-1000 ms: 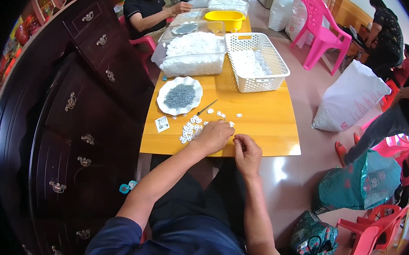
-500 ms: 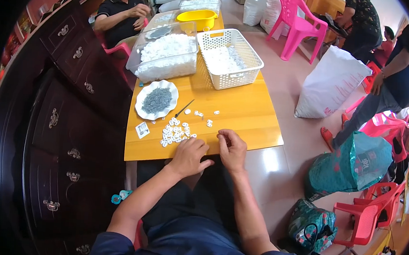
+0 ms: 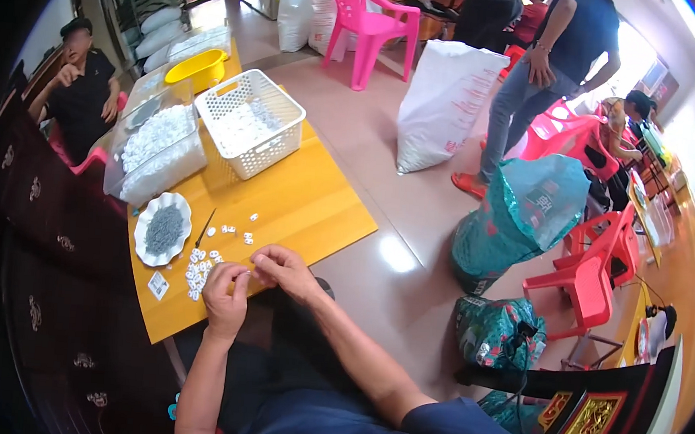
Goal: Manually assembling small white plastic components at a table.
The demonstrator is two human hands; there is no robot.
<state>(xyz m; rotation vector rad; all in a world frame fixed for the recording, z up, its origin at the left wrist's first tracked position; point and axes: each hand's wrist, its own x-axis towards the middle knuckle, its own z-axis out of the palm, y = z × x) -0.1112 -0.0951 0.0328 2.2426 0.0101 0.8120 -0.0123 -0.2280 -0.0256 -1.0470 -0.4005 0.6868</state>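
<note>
My left hand (image 3: 225, 299) and my right hand (image 3: 285, 272) meet at the near edge of the wooden table, fingertips almost touching. Both are closed in a pinch. Something tiny and pale may be at the left fingertips, too small to name; whatever the right fingers hold is hidden. Beside my left hand lies a loose pile of small white plastic pieces with holes (image 3: 199, 273). A few more such pieces (image 3: 248, 237) are scattered beyond my hands. A thin dark pointed tool (image 3: 205, 230) rests past the pile, near a white scalloped plate (image 3: 141, 239) of small grey parts (image 3: 164, 231).
On the table (image 3: 328, 208) stand a white perforated basket (image 3: 267, 155), a clear bin (image 3: 165, 174) of white pieces and a yellow tub (image 3: 197, 69). A person (image 3: 90, 90) sits at the far left. Sacks (image 3: 444, 103), teal bags (image 3: 516, 221) and pink chairs (image 3: 369, 21) occupy the right.
The view has swung to the right, so the table appears further left. My left hand has lifted off the pile's edge and come together with my right hand, fingertips pinched.
</note>
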